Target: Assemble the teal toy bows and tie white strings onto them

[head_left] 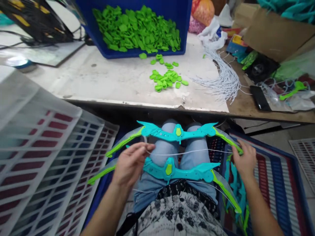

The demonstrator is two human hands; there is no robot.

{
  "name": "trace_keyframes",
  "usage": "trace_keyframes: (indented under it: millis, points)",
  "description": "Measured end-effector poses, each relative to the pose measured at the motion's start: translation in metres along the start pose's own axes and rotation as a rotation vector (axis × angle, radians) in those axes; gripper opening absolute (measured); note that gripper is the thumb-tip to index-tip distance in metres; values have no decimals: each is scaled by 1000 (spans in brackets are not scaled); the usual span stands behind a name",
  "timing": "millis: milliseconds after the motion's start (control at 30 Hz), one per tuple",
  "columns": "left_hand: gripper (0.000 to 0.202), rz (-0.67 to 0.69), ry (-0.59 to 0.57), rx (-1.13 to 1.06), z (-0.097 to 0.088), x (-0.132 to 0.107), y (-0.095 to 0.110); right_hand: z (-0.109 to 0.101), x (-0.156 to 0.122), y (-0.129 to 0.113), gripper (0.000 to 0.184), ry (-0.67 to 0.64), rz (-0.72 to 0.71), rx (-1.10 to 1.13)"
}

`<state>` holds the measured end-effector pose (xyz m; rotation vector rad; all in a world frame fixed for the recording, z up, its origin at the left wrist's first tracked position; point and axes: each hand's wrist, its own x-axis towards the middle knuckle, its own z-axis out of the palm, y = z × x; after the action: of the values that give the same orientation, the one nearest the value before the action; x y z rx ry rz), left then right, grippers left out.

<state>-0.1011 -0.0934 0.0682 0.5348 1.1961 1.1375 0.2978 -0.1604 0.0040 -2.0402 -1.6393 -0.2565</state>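
Two toy bows with teal middles and green limbs lie across my lap. My right hand is closed around the right green tip of the farther bow. A thin white string runs from that tip to my left hand, whose thumb and fingers are pinched on it. The left tip of this bow stands free, beyond my left hand. Closer to my body rests the nearer bow, partly covered by my left hand, with a white string along its near side.
A blue bin of green plastic pieces sits on the white table, with a loose pile in front. White strings lie right of it. White plastic crates stand left; more bow parts hang low at right.
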Motion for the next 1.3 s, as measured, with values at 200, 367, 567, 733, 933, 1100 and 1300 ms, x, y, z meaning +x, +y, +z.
trace_keyframes:
  millis: [200,367,567,733,933,1100,1300]
  points:
    - [55,-124,-162,-57,27,-3,-35,69,38,-183,38,-368,-654,242]
    - [43,-223,-270,-104,28,-5,-33,107,52,-228,60,-601,-730,87]
    - [36,-19,-128,-221,18,8,-13,96,90,-181,49,-821,-746,254]
    - [34,252,182,-41,-7,37,17,100,101,-158,43,-895,-601,480]
    - [23,415,247,362,-23,64,50,97,106,-159,42,-937,-556,528]
    - [18,471,276,464,-18,76,60,96,106,-161,43,-943,-571,507]
    - [19,495,264,469,-17,80,58,96,106,-161,43,-944,-587,492]
